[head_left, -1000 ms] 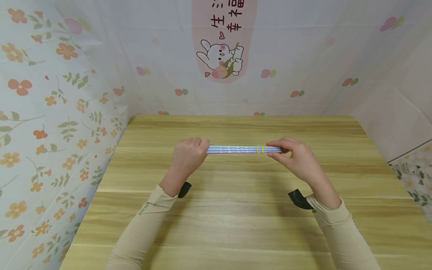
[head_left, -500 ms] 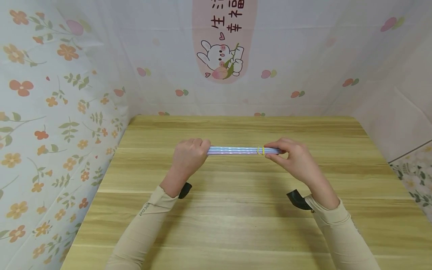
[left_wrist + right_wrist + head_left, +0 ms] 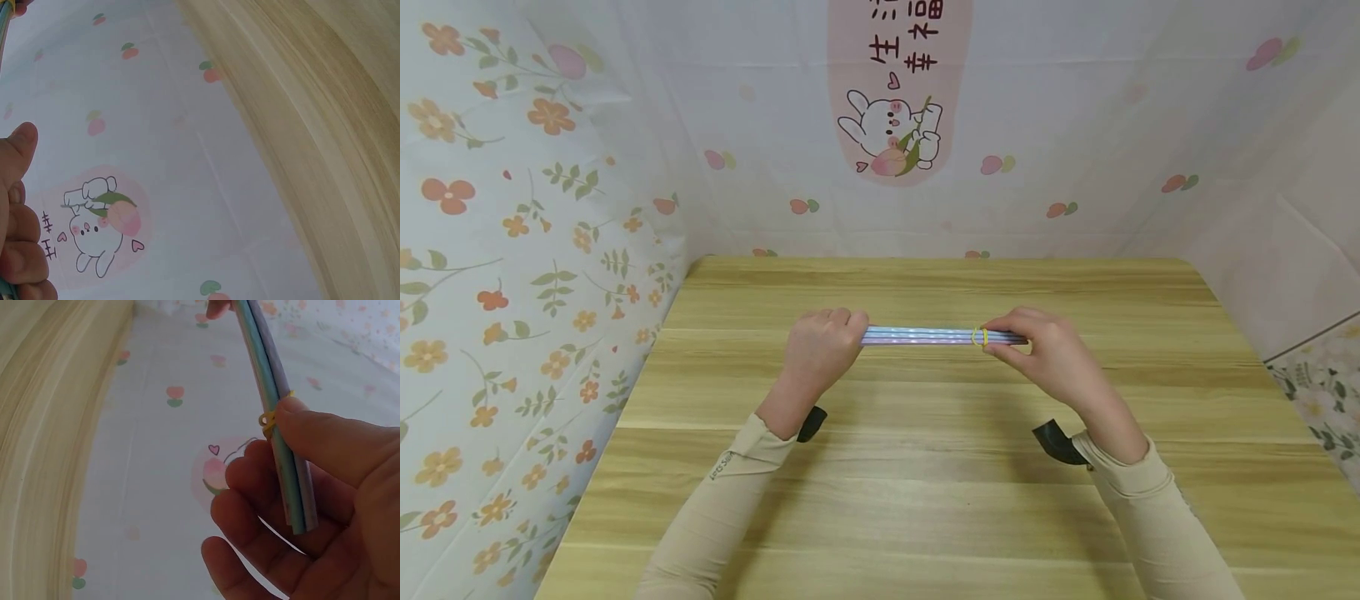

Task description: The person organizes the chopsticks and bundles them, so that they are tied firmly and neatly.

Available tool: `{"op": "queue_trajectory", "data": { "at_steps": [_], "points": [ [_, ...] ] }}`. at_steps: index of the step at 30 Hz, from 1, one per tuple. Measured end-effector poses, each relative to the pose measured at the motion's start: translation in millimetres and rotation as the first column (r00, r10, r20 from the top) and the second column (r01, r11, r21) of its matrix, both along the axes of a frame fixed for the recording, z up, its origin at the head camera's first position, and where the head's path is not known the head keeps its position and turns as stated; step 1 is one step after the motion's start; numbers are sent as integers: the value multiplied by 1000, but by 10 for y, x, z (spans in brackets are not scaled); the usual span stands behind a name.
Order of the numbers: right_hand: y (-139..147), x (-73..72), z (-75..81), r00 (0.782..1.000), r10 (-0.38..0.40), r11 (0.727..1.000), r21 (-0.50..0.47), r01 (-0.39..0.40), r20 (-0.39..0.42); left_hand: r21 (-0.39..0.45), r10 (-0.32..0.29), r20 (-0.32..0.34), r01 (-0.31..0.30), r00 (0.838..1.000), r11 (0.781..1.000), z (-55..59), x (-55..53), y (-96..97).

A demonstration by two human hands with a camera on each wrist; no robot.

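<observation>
A bundle of thin, straight sticks [image 3: 921, 336] in pastel blue, pink and lilac stretches level between both hands, over the table. Around it, close to the right end, loops a yellow rubber band [image 3: 984, 337]. The left hand [image 3: 822, 346] grips the bundle's left end, which its fingers hide. At the other end, the right hand [image 3: 1054, 354] pinches the sticks between thumb and fingers. In the right wrist view the thumb tip lies right at the rubber band [image 3: 268, 423], and the stick ends [image 3: 302, 522] poke out below over the palm.
The wooden table [image 3: 917, 500] spreads beneath both arms. Behind it hangs a white cloth [image 3: 1060, 125] printed with a rabbit and fruit; a flowered cloth [image 3: 550, 333] covers the left side. A black strap piece [image 3: 1060, 442] juts from the right wrist.
The right hand has slid slightly left along the bundle, so its thumb and fingertips now reach the rubber band. The left hand keeps its grip almost unmoved.
</observation>
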State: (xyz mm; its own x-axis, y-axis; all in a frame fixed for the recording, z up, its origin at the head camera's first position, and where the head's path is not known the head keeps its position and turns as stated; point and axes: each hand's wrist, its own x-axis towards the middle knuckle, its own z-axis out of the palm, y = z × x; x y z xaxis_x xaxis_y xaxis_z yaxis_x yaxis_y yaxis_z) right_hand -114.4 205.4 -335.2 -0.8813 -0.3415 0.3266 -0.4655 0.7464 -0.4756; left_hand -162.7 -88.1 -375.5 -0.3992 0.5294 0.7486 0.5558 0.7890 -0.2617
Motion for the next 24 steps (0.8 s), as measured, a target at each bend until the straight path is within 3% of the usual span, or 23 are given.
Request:
{"op": "queue_trajectory", "data": {
  "at_steps": [9,14,24],
  "points": [
    [2,-33,22,997,66,997,43,-67,28,2,-1,-1,1,1000,1000,-20,1,-2],
    [3,-58,-10,994,101,995,13,-101,41,5,-6,-7,6,1000,1000,-29,-9,9],
    [-38,-87,-81,992,128,990,-59,-129,-10,2,-3,3,3,1000,1000,-23,1,16]
  ]
}}
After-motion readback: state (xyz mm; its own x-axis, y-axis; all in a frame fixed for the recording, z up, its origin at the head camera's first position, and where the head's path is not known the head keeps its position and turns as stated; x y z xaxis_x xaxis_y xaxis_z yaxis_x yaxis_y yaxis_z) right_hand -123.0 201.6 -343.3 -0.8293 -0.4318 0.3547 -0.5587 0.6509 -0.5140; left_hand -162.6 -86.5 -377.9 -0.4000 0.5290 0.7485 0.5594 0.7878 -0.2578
